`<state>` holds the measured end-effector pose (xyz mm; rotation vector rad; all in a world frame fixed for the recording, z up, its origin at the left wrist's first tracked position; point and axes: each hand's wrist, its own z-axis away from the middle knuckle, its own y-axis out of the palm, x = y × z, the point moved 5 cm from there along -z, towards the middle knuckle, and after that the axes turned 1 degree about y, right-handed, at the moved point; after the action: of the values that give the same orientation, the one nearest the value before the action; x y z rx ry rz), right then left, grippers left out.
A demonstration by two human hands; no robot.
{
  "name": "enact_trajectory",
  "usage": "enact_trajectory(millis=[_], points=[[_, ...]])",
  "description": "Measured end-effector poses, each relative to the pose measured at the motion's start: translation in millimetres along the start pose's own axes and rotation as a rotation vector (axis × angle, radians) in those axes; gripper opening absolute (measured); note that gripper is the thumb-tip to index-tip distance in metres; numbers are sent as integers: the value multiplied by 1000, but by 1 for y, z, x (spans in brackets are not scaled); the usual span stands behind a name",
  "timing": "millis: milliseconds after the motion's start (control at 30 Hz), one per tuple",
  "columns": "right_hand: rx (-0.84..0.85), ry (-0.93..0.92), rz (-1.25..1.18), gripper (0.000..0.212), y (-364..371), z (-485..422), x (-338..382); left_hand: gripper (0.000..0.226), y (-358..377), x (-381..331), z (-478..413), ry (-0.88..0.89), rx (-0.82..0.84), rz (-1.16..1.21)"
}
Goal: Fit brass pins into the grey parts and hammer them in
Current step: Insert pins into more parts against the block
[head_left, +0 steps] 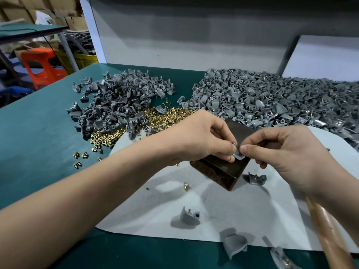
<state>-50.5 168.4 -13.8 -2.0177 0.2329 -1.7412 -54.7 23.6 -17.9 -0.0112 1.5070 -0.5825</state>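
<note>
Well, far left of the dark block [219, 171], a few stray pins [79, 160] lie on the green bench [38, 133]; behind the block and to its left is a heap of bare grey parts [120, 98], with a spread of brass pins [155, 119] along that heap's near edge; the left hand [204, 136] reaches in from the left and hangs over the block, its fingers curled, thumb and fingertips pinching a small grey part [238, 155] just above the block's top face; whether a pin sits between those fingertips cannot be told; the block itself lies on a white mat [174, 200], tilted, and its near end shows a hollow, dark inside; in front of the block, on the mat, lie one loose pin [186, 186] and a pinned part [189, 216]; the right hand [281, 152] meets the left one over the block, thumb and forefinger nipping the same grey part from the right, the other fingers bent and holding nothing; just right of the block another pinned part [254, 178] lies on the mat; behind the block and to its right spreads a far larger heap of parts [272, 98], many showing brass; right of the block and nearer, a wooden handle [326, 233] slants under the right wrist.
</note>
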Motion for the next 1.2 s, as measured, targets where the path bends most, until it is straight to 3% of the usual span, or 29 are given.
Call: enact_trajectory(millis=[467,833,1200], points=[[12,-71,97,13,1,2,2,16,2,-4,3,21,-92,-87],[90,25,-79,17,-2,1,0,10,-2,3,-1,-2,-52,-35],[74,50,-120,4,0,0,-3,6,-1,7,-3,-18,-48,5]])
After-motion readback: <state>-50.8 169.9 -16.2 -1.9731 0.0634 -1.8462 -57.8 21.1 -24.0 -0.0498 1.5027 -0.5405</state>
